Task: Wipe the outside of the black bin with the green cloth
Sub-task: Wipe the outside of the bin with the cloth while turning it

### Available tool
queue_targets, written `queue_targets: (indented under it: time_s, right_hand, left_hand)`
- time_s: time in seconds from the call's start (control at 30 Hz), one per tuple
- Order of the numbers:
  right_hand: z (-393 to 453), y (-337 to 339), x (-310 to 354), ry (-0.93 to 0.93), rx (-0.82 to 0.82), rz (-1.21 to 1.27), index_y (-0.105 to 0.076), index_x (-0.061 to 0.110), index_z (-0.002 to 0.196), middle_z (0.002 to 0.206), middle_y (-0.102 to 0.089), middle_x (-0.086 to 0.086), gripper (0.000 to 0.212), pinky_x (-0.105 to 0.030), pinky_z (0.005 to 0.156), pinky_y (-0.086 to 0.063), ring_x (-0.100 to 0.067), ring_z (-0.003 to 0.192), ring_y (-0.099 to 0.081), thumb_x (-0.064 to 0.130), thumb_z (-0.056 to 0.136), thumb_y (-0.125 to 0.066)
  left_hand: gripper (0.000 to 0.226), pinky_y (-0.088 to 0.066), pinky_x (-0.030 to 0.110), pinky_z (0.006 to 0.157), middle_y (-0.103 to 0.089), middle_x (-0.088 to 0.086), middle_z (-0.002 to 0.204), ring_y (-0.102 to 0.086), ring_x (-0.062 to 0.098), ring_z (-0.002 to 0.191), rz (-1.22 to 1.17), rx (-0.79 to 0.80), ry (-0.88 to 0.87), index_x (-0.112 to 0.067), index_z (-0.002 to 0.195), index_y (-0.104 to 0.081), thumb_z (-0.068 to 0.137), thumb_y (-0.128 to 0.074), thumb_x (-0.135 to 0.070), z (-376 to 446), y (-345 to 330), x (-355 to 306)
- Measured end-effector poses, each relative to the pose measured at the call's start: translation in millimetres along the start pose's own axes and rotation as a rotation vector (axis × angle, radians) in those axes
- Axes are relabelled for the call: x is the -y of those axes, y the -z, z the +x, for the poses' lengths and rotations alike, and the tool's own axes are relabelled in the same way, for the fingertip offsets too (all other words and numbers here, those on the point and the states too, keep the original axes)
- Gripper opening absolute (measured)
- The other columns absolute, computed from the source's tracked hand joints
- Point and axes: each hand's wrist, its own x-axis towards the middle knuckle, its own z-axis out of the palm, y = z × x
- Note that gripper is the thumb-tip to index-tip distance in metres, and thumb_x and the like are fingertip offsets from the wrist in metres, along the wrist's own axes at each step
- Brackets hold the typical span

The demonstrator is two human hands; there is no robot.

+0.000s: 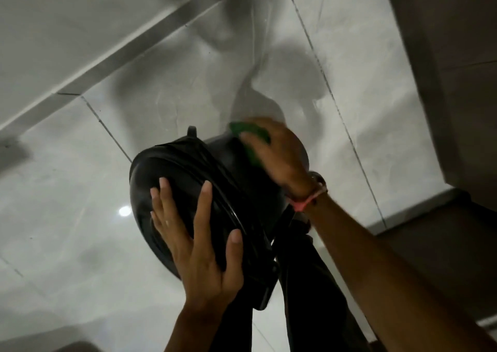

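A round black bin point(231, 190) with a black liner bag folded over its rim is tipped on its side above the floor, lid toward me. My left hand point(199, 238) lies spread flat on the lid with its fingers apart, steadying the bin. Over the far outer wall, my right hand point(279, 155) presses a green cloth point(250, 139) against the bin; the hand is motion-blurred and covers most of the cloth. A pink band and a watch sit on that wrist.
Glossy pale floor tiles point(80, 190) with dark grout lines lie all around. A grey wall base point(113, 63) runs diagonally at upper left. A brown wall or cabinet point(457, 82) stands at right. My dark trouser leg point(309, 298) is below the bin.
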Motion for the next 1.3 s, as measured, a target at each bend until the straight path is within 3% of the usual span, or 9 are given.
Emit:
queue_targets:
  time_s: [0.17,0.3,0.4,0.53,0.73,0.83,1.0,1.13,1.3]
  right_hand:
    - [-93.8,-4.6,-19.4,0.283,0.024,-0.018,-0.064,0.007,0.134,0.140,-0.062,-0.011,0.040,-0.040,0.119,-0.039,-0.025,0.138,-0.053,0.017,0.095,-0.066]
    - [-35.9,19.5,-79.8,-0.144,-0.080,-0.035,-0.063,0.012,0.132,0.127,-0.065,-0.001,0.043,-0.045,0.110,-0.050,-0.016,0.120,-0.061,0.032,0.095,-0.063]
    - [17.1,15.2,-69.4,-0.314,0.080,-0.141,-0.070,0.023,0.124,0.129,-0.071,-0.007,0.040,-0.041,0.103,-0.051,-0.031,0.120,-0.065,0.047,0.093,-0.061]
    - [-4.2,-11.0,-5.5,-0.047,0.224,-0.080,-0.072,0.027,0.124,0.134,-0.070,0.002,0.035,-0.031,0.111,-0.043,-0.019,0.126,-0.060,0.037,0.093,-0.061]
    - [-122.5,-17.3,-18.4,0.191,0.068,-0.065,-0.058,0.016,0.141,0.150,-0.052,-0.001,0.045,-0.032,0.125,-0.027,-0.017,0.149,-0.036,0.026,0.097,-0.057]
    - [-122.8,-8.1,-50.4,0.121,0.034,-0.002,-0.057,0.011,0.142,0.149,-0.052,-0.005,0.048,-0.028,0.124,-0.030,-0.018,0.146,-0.041,0.029,0.098,-0.055]
    - [-54.5,12.4,-98.8,-0.248,-0.028,0.070,-0.065,0.011,0.132,0.130,-0.069,-0.008,0.035,-0.015,0.100,-0.047,-0.017,0.117,-0.062,0.023,0.099,-0.057]
    - [-26.9,8.6,-128.1,-0.441,0.061,0.251,-0.075,0.032,0.110,0.115,-0.077,-0.001,0.033,-0.048,0.105,-0.055,-0.026,0.112,-0.071,0.042,0.082,-0.059]
    - [-92.8,-10.7,-44.3,-0.024,0.076,0.265,-0.069,0.023,0.124,0.129,-0.068,0.005,0.042,-0.034,0.114,-0.043,-0.018,0.130,-0.058,0.016,0.083,-0.060]
  left_hand:
    - [0.063,-0.015,0.083,0.120,-0.005,0.017,0.176,-0.005,0.048,0.163,0.058,0.071,-0.147,-0.032,0.163,-0.029,0.106,-0.035,-0.058,-16.3,14.8,24.6]
    - [0.063,-0.013,0.085,0.119,-0.005,0.019,0.176,-0.008,0.051,0.161,0.135,0.140,-0.341,-0.037,0.165,-0.025,0.106,-0.034,-0.058,-27.2,17.3,44.0]
    - [0.063,-0.008,0.075,0.127,-0.003,0.013,0.178,-0.006,0.045,0.163,0.157,0.156,-0.406,-0.037,0.164,-0.026,0.106,-0.034,-0.060,-35.8,14.2,43.6]
    - [0.063,-0.010,0.072,0.127,0.000,0.015,0.177,-0.005,0.050,0.162,0.130,0.125,-0.331,-0.037,0.165,-0.025,0.106,-0.035,-0.058,-36.5,19.5,51.0]
    - [0.058,-0.036,0.079,0.111,-0.020,0.029,0.164,-0.019,0.046,0.159,0.305,0.209,-0.496,-0.033,0.158,-0.036,0.107,-0.036,-0.060,-44.5,35.6,59.7]
    - [0.067,-0.049,0.070,0.099,-0.043,0.026,0.143,-0.046,0.046,0.135,0.446,0.246,-0.679,-0.037,0.151,-0.045,0.096,-0.044,-0.077,-28.5,43.1,59.7]
    - [0.083,-0.045,0.066,0.103,-0.050,0.015,0.117,-0.055,0.038,0.111,0.470,0.286,-0.848,-0.041,0.145,-0.053,0.079,-0.054,-0.092,-1.6,45.6,55.3]
    - [0.074,-0.027,0.061,0.123,-0.050,0.012,0.147,-0.049,0.032,0.140,0.447,0.410,-1.117,-0.031,0.137,-0.058,0.086,-0.057,-0.085,1.5,30.8,39.0]
    - [0.078,-0.023,0.056,0.129,-0.044,0.009,0.161,-0.038,0.026,0.156,0.396,0.444,-1.171,-0.025,0.140,-0.058,0.086,-0.061,-0.080,11.8,34.5,49.6]
